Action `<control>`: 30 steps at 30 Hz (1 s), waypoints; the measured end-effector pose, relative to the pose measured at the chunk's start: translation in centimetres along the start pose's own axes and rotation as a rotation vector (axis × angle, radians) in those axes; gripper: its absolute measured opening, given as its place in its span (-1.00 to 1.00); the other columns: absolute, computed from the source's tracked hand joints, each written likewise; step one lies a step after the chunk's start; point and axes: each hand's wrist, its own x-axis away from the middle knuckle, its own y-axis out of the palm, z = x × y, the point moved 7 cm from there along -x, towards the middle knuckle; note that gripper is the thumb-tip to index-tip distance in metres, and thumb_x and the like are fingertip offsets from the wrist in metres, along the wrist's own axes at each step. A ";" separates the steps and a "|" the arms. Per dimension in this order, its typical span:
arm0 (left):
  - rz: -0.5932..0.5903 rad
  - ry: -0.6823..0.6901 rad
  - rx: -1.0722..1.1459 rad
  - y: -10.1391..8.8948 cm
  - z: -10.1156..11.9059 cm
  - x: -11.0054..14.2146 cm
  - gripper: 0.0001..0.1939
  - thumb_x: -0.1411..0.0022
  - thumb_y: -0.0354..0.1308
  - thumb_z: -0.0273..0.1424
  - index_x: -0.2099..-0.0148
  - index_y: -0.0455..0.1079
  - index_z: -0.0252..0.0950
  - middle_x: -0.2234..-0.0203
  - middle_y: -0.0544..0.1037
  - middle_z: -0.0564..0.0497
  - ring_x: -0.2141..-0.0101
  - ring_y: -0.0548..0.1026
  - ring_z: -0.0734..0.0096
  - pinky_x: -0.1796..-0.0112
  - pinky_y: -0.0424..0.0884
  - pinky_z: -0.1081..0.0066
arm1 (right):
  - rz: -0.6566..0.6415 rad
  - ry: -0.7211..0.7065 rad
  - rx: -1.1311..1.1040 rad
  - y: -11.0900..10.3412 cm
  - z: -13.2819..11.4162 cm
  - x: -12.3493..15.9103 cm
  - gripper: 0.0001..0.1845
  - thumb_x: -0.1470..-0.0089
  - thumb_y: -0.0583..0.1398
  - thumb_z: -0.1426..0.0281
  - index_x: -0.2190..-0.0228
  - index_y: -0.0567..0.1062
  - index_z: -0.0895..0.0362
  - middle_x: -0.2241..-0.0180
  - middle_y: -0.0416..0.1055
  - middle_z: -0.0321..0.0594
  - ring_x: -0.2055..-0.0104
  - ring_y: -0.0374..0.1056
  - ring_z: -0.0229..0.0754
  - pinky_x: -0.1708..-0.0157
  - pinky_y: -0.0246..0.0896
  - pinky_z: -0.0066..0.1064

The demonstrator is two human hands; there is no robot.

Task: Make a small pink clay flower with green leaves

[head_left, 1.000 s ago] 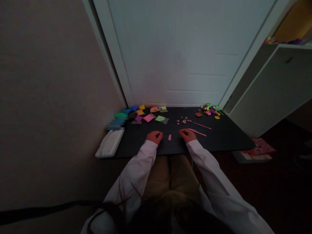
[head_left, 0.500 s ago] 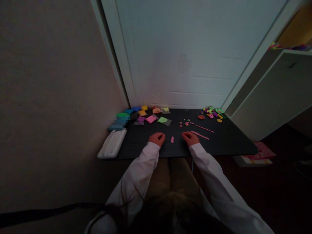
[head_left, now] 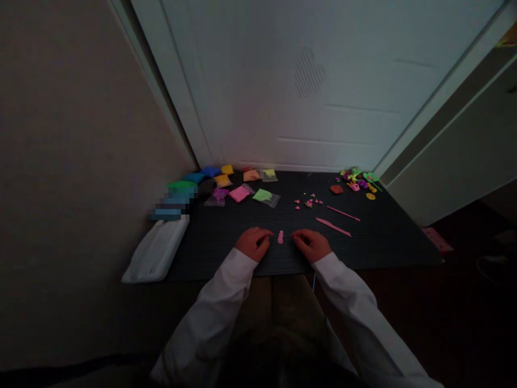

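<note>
A small, narrow strip of pink clay (head_left: 280,237) with a wavy outline lies on the black tabletop (head_left: 226,237) between my hands. On its left, my left hand (head_left: 254,243) hovers or rests with bent fingers, the tips apart from the thumb and pointing at the strip. My right hand (head_left: 312,245) mirrors it on the other side, fingers bent and holding nothing visible. Neither hand appears to touch the clay. Right of my right hand lie a pink modelling knife (head_left: 333,227) and a thin pink stick tool (head_left: 343,213). Tiny pink and green clay bits (head_left: 309,203) are scattered beyond.
Bagged clay in several colours, including a pink pack (head_left: 241,193) and a light green pack (head_left: 264,196), lines the back left. A white tray (head_left: 155,250) sits at the left edge. Colourful small pieces (head_left: 357,182) and a red lump (head_left: 336,189) lie back right.
Both hands have come closer to the pink strip from either side, and their fingers have loosened and stretched toward it. The view has shifted slightly and sits nearer the table.
</note>
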 end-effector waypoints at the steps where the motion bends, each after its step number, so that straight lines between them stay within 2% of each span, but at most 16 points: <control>1: -0.015 0.015 -0.011 0.1 0.1 0.1 -0.76 -0.06 -0.10 -0.44 0.28 0.36 -0.30 0.53 0.39 0.01 0.42 0.32 0.46 0.34 0.26 0.42 | -0.018 -0.017 0.026 0.1 -0.3 0.1 -0.79 0.08 0.04 0.33 0.39 0.44 0.05 0.53 0.39 -0.34 0.48 0.24 -0.30 0.38 0.03 -0.43; 3: -0.049 0.038 -0.022 0.3 0.3 0.2 -0.76 -0.08 -0.10 -0.42 0.27 0.36 -0.29 0.53 0.37 0.01 0.44 0.30 0.45 0.35 0.24 0.40 | -0.063 -0.109 0.140 0.3 -1.3 0.3 -0.78 0.04 0.02 0.36 0.35 0.42 0.05 0.54 0.40 -0.33 0.49 0.24 -0.31 0.38 0.00 -0.43; 6: -0.100 0.082 -0.031 0.7 0.6 0.4 -0.74 -0.08 -0.10 -0.42 0.21 0.36 -0.25 0.49 0.37 0.00 0.41 0.28 0.44 0.34 0.20 0.37 | -0.146 -0.195 0.159 0.7 -2.2 0.5 -0.76 0.01 0.01 0.39 0.29 0.40 0.07 0.44 0.42 -0.29 0.45 0.27 -0.32 0.35 -0.02 -0.42; 8: -0.129 0.091 -0.063 0.8 0.8 0.5 -0.71 -0.07 -0.10 -0.42 0.16 0.34 -0.22 0.50 0.35 0.00 0.43 0.26 0.43 0.37 0.18 0.35 | -0.182 -0.193 0.168 0.8 -2.3 0.5 -0.77 0.02 0.01 0.39 0.29 0.39 0.07 0.45 0.41 -0.29 0.43 0.27 -0.31 0.36 -0.04 -0.42; 13: -0.150 0.112 -0.080 0.8 1.3 0.6 -0.70 -0.04 -0.06 -0.44 0.17 0.35 -0.18 0.54 0.29 0.00 0.44 0.22 0.42 0.40 0.16 0.34 | -0.231 -0.147 0.160 1.0 -2.1 0.5 -0.78 0.01 0.01 0.41 0.29 0.38 0.08 0.46 0.38 -0.28 0.39 0.25 -0.28 0.36 -0.06 -0.39; 17: -0.109 0.114 -0.067 0.4 1.4 0.7 -0.73 -0.01 -0.04 -0.45 0.23 0.39 -0.24 0.55 0.27 -0.01 0.45 0.20 0.41 0.42 0.17 0.33 | -0.228 -0.119 0.117 0.8 -2.0 0.3 -0.79 0.02 0.03 0.42 0.29 0.37 0.08 0.52 0.34 -0.31 0.44 0.22 -0.29 0.38 -0.07 -0.37; 23: -0.168 0.117 -0.116 1.1 1.5 0.7 -0.64 0.01 -0.01 -0.46 0.10 0.31 -0.20 0.53 0.29 0.00 0.43 0.20 0.39 0.42 0.18 0.30 | -0.267 -0.109 0.099 1.0 -1.9 0.3 -0.79 0.03 0.04 0.43 0.28 0.36 0.08 0.54 0.31 -0.32 0.47 0.19 -0.30 0.40 -0.08 -0.36; 30: -0.185 0.091 -0.184 1.1 1.7 0.2 -0.68 0.01 0.00 -0.45 0.15 0.33 -0.16 0.55 0.33 0.02 0.45 0.23 0.40 0.39 0.19 0.28 | -0.298 -0.100 0.088 1.1 -2.0 0.1 -0.77 0.03 0.05 0.44 0.27 0.37 0.08 0.56 0.30 -0.31 0.49 0.16 -0.30 0.42 -0.09 -0.36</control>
